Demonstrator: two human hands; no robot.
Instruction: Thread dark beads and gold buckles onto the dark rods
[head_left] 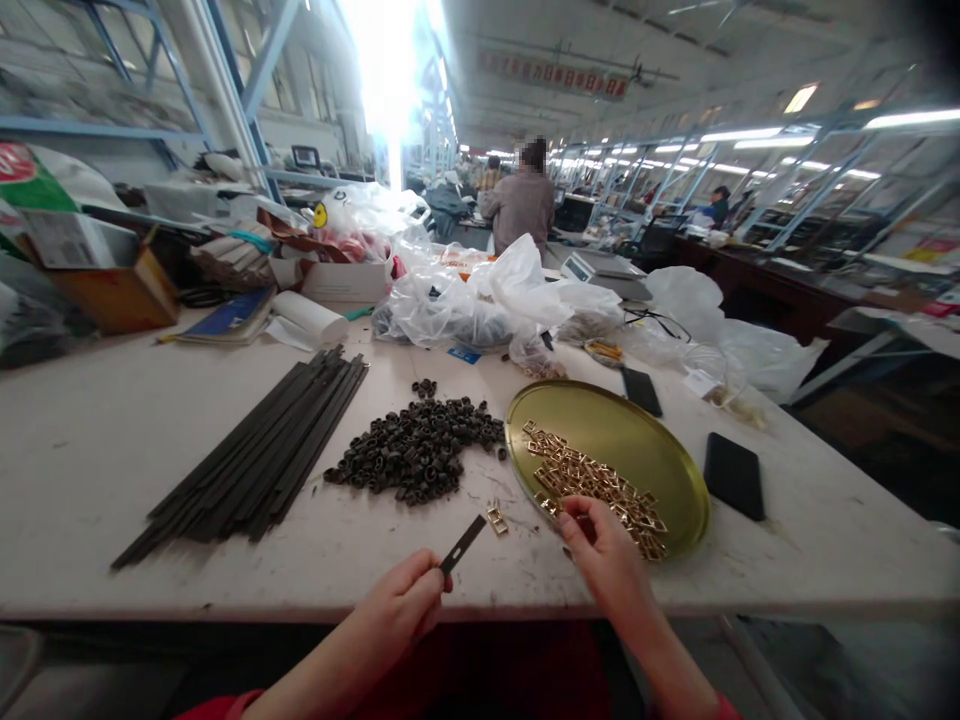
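My left hand is closed around a short dark strap with a slot in it, its free end pointing up and to the right. At the near left rim of the round gold tray, my right hand pinches a small gold buckle between thumb and fingers. A heap of gold buckles covers the lower left part of the tray. Between my hands, a few gold buckles lie on the table. Left of the tray is a pile of small dark loops.
A bundle of long dark strips lies on the left of the table. Clear plastic bags crowd the back. Right of the tray rests a black phone-like slab. A person is farther off, beyond the table.
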